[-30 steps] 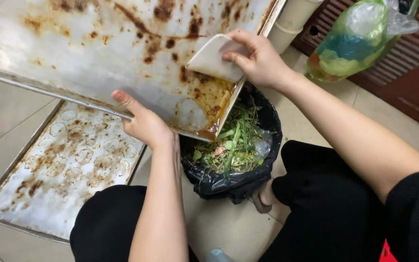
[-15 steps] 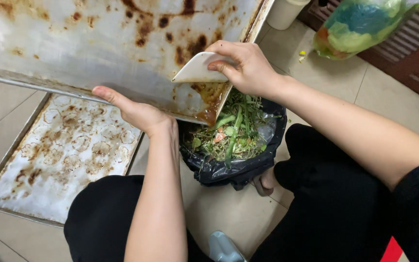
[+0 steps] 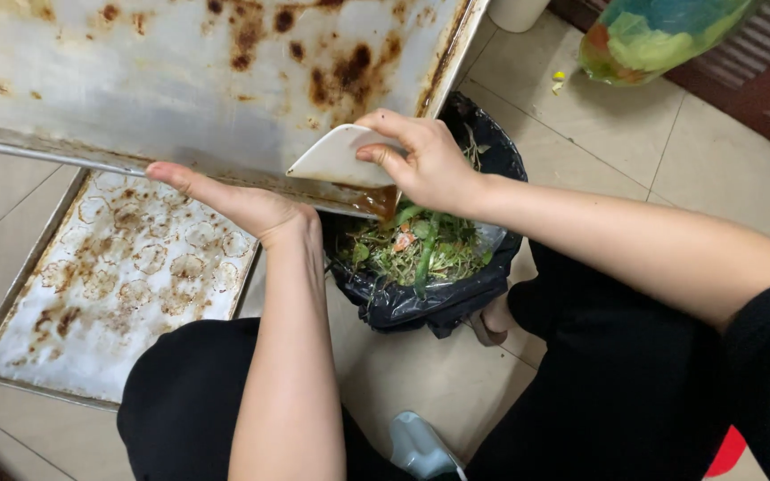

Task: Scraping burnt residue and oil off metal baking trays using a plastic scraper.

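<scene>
A large greasy metal baking tray [image 3: 162,80] with burnt brown spots is tilted over a black-lined waste bin [image 3: 430,294]. My left hand [image 3: 242,203] holds the tray up by its lower edge, palm under the rim. My right hand [image 3: 425,160] grips a white plastic scraper [image 3: 336,158] pressed flat against the tray's lower right corner, where brown residue [image 3: 376,200] has gathered just above the bin. The bin holds green vegetable scraps [image 3: 412,245].
A second dirty tray [image 3: 109,294] with ring-shaped residue marks lies flat on the beige tiled floor at the left. A plastic bag [image 3: 661,36] of colourful waste sits at the top right by a dark wooden wall. My knees in black trousers flank the bin.
The scraper has slid down the tray to its lower right corner, pushing brown residue towards the bin. My left hand has shifted left along the tray's lower edge.
</scene>
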